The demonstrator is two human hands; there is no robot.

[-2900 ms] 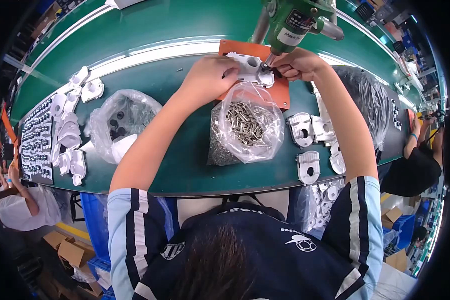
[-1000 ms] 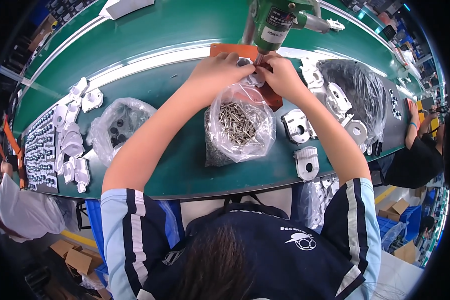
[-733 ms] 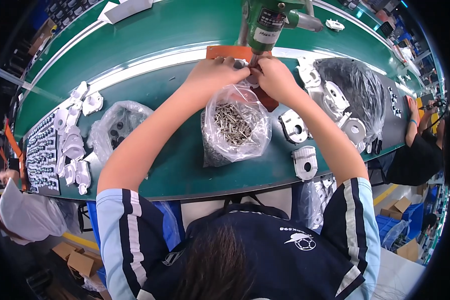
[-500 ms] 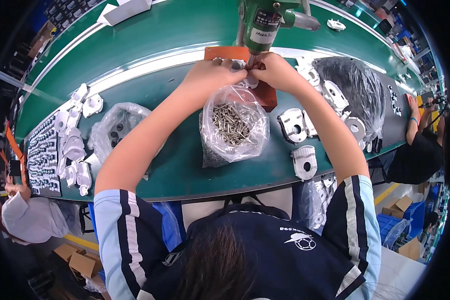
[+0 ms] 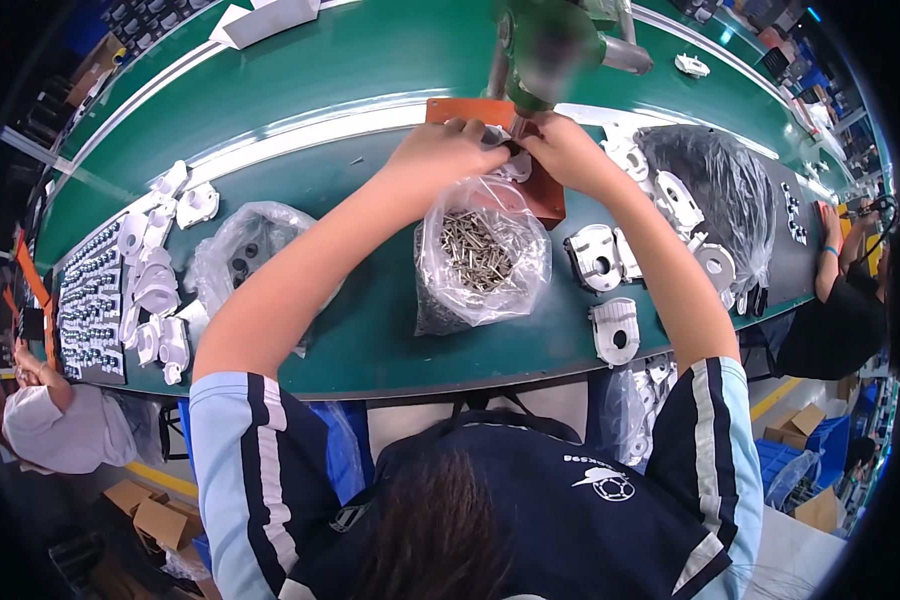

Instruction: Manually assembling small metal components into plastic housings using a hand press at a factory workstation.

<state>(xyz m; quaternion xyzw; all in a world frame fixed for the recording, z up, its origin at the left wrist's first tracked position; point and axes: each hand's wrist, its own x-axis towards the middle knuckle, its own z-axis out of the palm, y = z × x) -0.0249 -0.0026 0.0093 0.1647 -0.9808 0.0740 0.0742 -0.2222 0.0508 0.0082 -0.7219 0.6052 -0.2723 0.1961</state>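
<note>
Two hands nearly meet at a curved white part, grip unclear, a crinkled clear bag of metal pins before them.

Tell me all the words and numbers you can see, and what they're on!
Shirt: small white letters above a ball picture; I can't copy out print.
Shirt, near the collar: white marks, too small and folded to read.
Green machine: its front is blurred, so nothing can be read.
</note>
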